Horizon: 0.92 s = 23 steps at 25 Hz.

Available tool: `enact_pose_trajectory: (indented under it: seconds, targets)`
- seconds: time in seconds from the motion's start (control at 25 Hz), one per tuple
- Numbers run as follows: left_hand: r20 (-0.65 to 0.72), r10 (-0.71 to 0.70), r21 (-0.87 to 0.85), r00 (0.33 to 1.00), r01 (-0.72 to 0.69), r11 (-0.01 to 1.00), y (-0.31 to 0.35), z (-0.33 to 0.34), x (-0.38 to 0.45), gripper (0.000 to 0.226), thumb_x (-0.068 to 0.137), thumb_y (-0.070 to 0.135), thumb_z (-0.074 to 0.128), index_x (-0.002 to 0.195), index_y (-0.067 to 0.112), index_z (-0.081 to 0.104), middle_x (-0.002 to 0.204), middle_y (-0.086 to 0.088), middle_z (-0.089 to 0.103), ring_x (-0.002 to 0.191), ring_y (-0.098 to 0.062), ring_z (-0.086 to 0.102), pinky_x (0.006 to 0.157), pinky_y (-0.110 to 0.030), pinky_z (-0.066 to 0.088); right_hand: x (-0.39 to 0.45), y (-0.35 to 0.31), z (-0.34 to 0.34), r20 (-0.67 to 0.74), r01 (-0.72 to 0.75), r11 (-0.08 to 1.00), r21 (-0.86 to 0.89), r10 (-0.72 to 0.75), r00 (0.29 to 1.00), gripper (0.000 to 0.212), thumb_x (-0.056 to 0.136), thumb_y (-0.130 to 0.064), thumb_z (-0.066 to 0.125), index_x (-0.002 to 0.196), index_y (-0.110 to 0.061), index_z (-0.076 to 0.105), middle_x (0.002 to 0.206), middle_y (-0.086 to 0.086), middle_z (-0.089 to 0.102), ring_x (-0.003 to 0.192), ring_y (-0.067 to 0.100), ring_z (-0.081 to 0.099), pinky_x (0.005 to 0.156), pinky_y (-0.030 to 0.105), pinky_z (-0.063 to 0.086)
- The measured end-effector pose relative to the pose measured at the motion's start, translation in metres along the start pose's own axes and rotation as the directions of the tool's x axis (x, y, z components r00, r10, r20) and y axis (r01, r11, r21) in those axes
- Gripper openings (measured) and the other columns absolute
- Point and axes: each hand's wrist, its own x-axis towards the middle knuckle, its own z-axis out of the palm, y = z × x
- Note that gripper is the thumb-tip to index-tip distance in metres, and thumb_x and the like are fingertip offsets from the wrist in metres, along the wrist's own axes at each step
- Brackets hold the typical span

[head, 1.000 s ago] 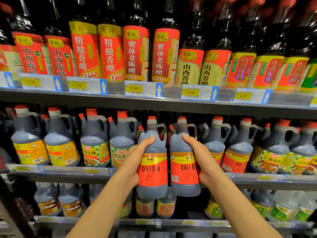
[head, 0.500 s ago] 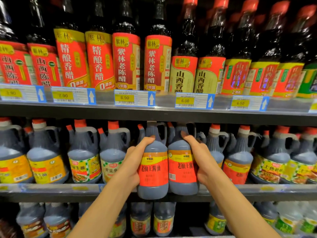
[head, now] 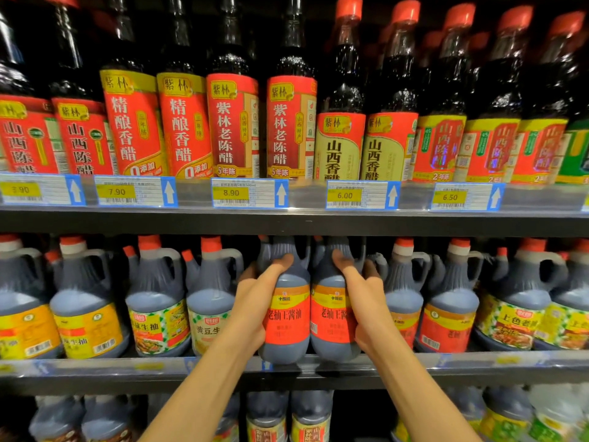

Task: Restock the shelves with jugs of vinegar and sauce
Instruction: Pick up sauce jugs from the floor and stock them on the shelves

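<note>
Two dark sauce jugs with red labels stand side by side, touching, at the front lip of the middle shelf point(head: 95, 374), their tops hidden behind the edge of the upper shelf point(head: 287, 223). The left hand point(head: 255, 311) is curled round the left jug point(head: 287, 317), thumb up on its shoulder; the right hand point(head: 366, 311) grips the right jug point(head: 330, 317) the same way. Handled jugs with orange caps crowd both sides: a yellow-labelled jug point(head: 208, 314) just left, a red-labelled jug point(head: 403, 311) just right. Tall vinegar bottles point(head: 236, 122) line the upper shelf above price tags point(head: 248, 193)
</note>
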Motion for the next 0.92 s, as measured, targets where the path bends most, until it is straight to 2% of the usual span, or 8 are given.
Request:
enact_pose_trajectory:
  seconds: [0.12, 0.24, 0.4, 0.52, 0.64, 0.76, 0.84, 0.92]
  targets:
    - [-0.043, 0.083, 0.052, 0.996, -0.081, 0.995, -0.009, 0.004, 0.001, 0.072, 0.055, 0.054, 0.088, 0.117, 0.024, 0.067, 0.091, -0.005, 0.081, 0.082, -0.027, 0.079, 0.065, -0.038, 0.062, -0.002, 0.010, 0.006, -0.074, 0.130, 0.988, -0.087, -0.136, 0.988, 0.086, 0.063, -0.071, 0.072, 0.138, -0.034, 0.049, 0.127, -0.011, 0.066, 0.125, 0.023, 0.061, 0.109, 0.051, 0.048]
    - [-0.107, 0.201, 0.128, 0.974, -0.187, 0.974, -0.016, 0.007, 0.004, 0.079, 0.057, 0.062, 0.084, 0.127, 0.032, 0.063, 0.105, 0.004, 0.080, 0.094, -0.021, 0.077, 0.082, -0.045, 0.062, 0.002, 0.019, 0.010, -0.109, 0.198, 0.972, -0.130, -0.212, 0.971, 0.066, 0.066, -0.074, 0.068, 0.122, -0.045, 0.049, 0.110, -0.026, 0.061, 0.118, 0.017, 0.061, 0.104, 0.043, 0.048]
    - [-0.173, 0.286, 0.242, 0.943, -0.240, 0.940, -0.032, 0.008, 0.007, 0.065, 0.057, 0.066, 0.077, 0.116, 0.044, 0.061, 0.110, 0.019, 0.072, 0.107, -0.013, 0.070, 0.098, -0.046, 0.056, 0.008, 0.041, 0.013, -0.170, 0.216, 0.964, -0.154, -0.241, 0.955, 0.053, 0.084, -0.058, 0.074, 0.128, -0.037, 0.053, 0.112, -0.020, 0.067, 0.115, 0.020, 0.063, 0.095, 0.036, 0.047]
    - [-0.184, 0.337, 0.300, 0.923, -0.274, 0.914, -0.045, 0.006, 0.006, 0.073, 0.058, 0.070, 0.076, 0.123, 0.044, 0.054, 0.103, 0.031, 0.065, 0.102, 0.001, 0.065, 0.091, -0.030, 0.055, 0.010, 0.055, 0.012, -0.184, 0.199, 0.967, -0.160, -0.227, 0.956, 0.073, 0.088, -0.054, 0.074, 0.148, -0.023, 0.047, 0.132, -0.001, 0.066, 0.126, 0.025, 0.060, 0.100, 0.039, 0.047]
    - [-0.173, 0.385, 0.355, 0.907, -0.307, 0.883, -0.052, 0.000, 0.004, 0.091, 0.061, 0.073, 0.075, 0.138, 0.033, 0.047, 0.103, 0.031, 0.062, 0.095, 0.013, 0.063, 0.076, -0.011, 0.048, 0.009, 0.052, 0.010, -0.166, 0.216, 0.959, -0.181, -0.246, 0.955, 0.073, 0.088, -0.055, 0.074, 0.149, -0.026, 0.046, 0.129, -0.010, 0.063, 0.123, 0.016, 0.060, 0.095, 0.031, 0.045]
    - [-0.197, 0.404, 0.380, 0.893, -0.311, 0.871, -0.057, -0.006, -0.002, 0.085, 0.062, 0.073, 0.074, 0.130, 0.026, 0.055, 0.101, 0.023, 0.065, 0.087, 0.021, 0.061, 0.069, -0.014, 0.048, -0.003, 0.056, 0.009, -0.156, 0.241, 0.949, -0.201, -0.274, 0.949, 0.069, 0.079, -0.061, 0.075, 0.137, -0.029, 0.053, 0.121, -0.017, 0.068, 0.108, 0.001, 0.066, 0.091, 0.027, 0.053]
    - [-0.199, 0.396, 0.393, 0.896, -0.297, 0.870, -0.058, -0.007, -0.006, 0.078, 0.060, 0.076, 0.073, 0.121, 0.030, 0.058, 0.102, 0.020, 0.066, 0.087, 0.016, 0.063, 0.069, -0.016, 0.049, -0.010, 0.059, 0.007, -0.169, 0.236, 0.951, -0.199, -0.271, 0.948, 0.076, 0.070, -0.065, 0.073, 0.132, -0.025, 0.055, 0.116, -0.018, 0.068, 0.098, -0.008, 0.065, 0.081, 0.020, 0.054]
    - [-0.173, 0.391, 0.419, 0.904, -0.292, 0.860, -0.056, -0.009, -0.009, 0.065, 0.059, 0.077, 0.071, 0.110, 0.040, 0.056, 0.102, 0.022, 0.064, 0.088, 0.015, 0.063, 0.066, -0.009, 0.049, -0.014, 0.060, 0.005, -0.157, 0.228, 0.954, -0.197, -0.260, 0.953, 0.068, 0.068, -0.065, 0.073, 0.127, -0.037, 0.054, 0.117, -0.019, 0.066, 0.098, -0.012, 0.065, 0.078, 0.011, 0.053]
